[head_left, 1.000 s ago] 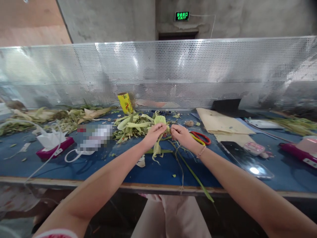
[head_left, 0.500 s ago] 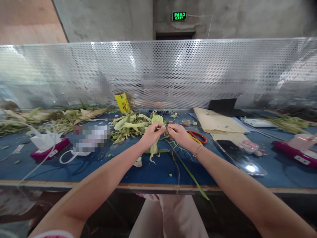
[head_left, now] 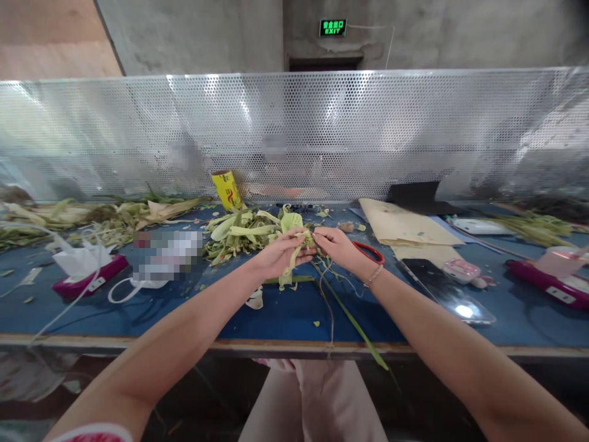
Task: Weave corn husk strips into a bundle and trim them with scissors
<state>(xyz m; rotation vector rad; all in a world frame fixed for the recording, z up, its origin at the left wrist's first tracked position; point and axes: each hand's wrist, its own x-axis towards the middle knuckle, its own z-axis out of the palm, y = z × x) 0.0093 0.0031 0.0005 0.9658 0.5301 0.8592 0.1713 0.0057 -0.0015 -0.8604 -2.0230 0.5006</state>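
Near the middle of the blue table, my left hand (head_left: 283,253) holds a pale green husk strip (head_left: 289,274), its fingers stretched under it and the thumb on top. The strip's end dangles below the palm. My right hand (head_left: 335,245) pinches the same husk piece from the right, its fingertips close to the left ones. Behind and left of the hands lies a heap of husks (head_left: 242,232). A long green leaf (head_left: 352,319) runs from under the hands over the table's front edge. Red-handled scissors (head_left: 369,252) lie partly behind my right hand.
A yellow roll (head_left: 227,190) stands against the perforated metal screen (head_left: 299,135). Left are a purple tissue box (head_left: 92,277) and more husks (head_left: 115,221). Brown paper (head_left: 409,224), a phone (head_left: 446,291) and a purple box (head_left: 552,283) lie on the right. A white cable hangs at left.
My left hand has turned and spread its fingers below the husk. My right hand has shifted slightly and covers more of the scissors, still pinching.
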